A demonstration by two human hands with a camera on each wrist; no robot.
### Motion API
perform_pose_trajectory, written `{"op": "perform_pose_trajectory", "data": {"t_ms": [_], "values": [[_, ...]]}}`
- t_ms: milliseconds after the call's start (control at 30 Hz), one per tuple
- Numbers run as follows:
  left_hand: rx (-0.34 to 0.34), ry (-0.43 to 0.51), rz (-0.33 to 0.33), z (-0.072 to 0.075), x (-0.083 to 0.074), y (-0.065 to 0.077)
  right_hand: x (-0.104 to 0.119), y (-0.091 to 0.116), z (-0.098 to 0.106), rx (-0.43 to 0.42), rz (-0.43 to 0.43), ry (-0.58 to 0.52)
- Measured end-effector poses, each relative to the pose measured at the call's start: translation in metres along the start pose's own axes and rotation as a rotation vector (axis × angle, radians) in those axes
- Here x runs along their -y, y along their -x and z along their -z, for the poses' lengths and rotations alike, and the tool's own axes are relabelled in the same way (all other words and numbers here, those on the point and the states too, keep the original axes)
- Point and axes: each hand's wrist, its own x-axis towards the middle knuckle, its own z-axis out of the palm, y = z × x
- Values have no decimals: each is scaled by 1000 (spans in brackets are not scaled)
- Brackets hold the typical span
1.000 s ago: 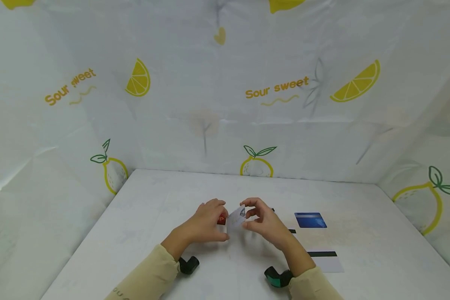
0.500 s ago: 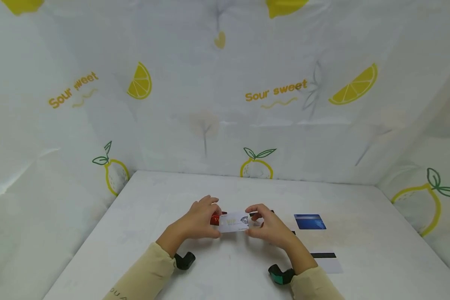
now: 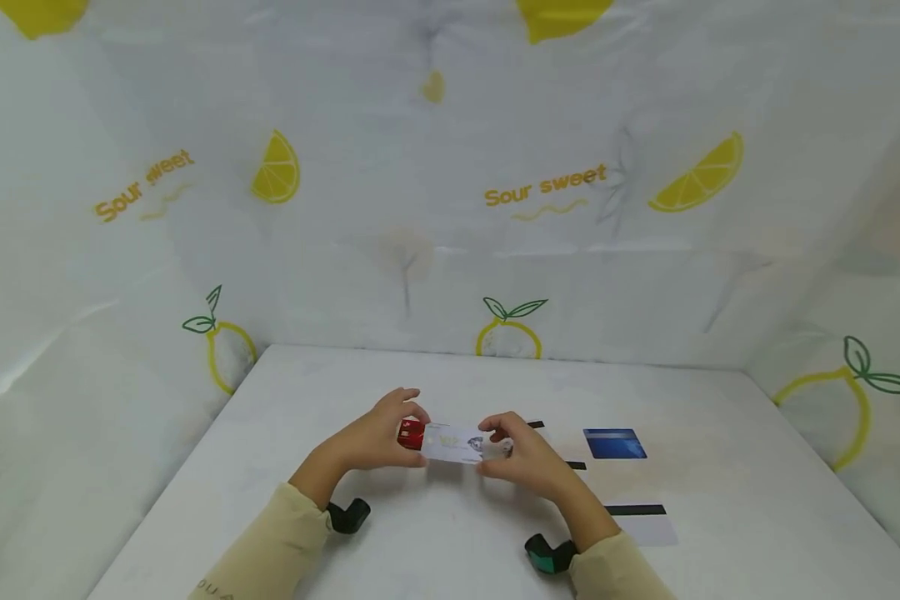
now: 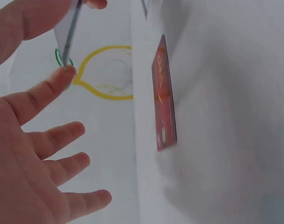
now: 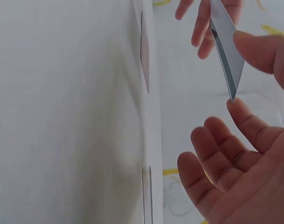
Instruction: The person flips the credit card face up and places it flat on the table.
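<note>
A white card (image 3: 450,443) with a diamond picture and faint gold lettering is held up above the table, its printed face toward the head camera. My left hand (image 3: 378,433) pinches its left end between thumb and index finger. On the opposite end, my right hand (image 3: 528,458) pinches it by the edges the same way. Seen from the left wrist, the card (image 4: 68,30) is nearly edge-on, and the other left fingers are spread apart. A dark stripe shows along the card (image 5: 227,51) in the right wrist view. Behind the left fingers, a red card (image 3: 411,434) lies on the table.
To the right on the white table (image 3: 307,383) lie a blue card (image 3: 615,443) and a white card with a black stripe (image 3: 642,527). Two more striped cards are partly hidden by my right hand. A lemon-print sheet (image 3: 390,208) hangs behind the table.
The white card has turned from a steep angle to face the head camera, then shifted slightly left with both hands. More of the red card shows now.
</note>
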Motion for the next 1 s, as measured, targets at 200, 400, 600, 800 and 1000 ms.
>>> {"op": "perform_pose_trajectory", "data": {"t_ms": [200,400,600,800,1000], "values": [[5,132,121,6,20,11,10,-3,-15,-4,-25,-4],[15,219,193,8,37,20,18,-8,-37,-3,-74,56],[42,199,200,6,46,22,19,-13,-50,23,-117,128],[57,119,212,3,52,22,22,-14,-55,68,-173,167],[74,50,225,1,50,21,22,-15,-59,70,-152,232]]}}
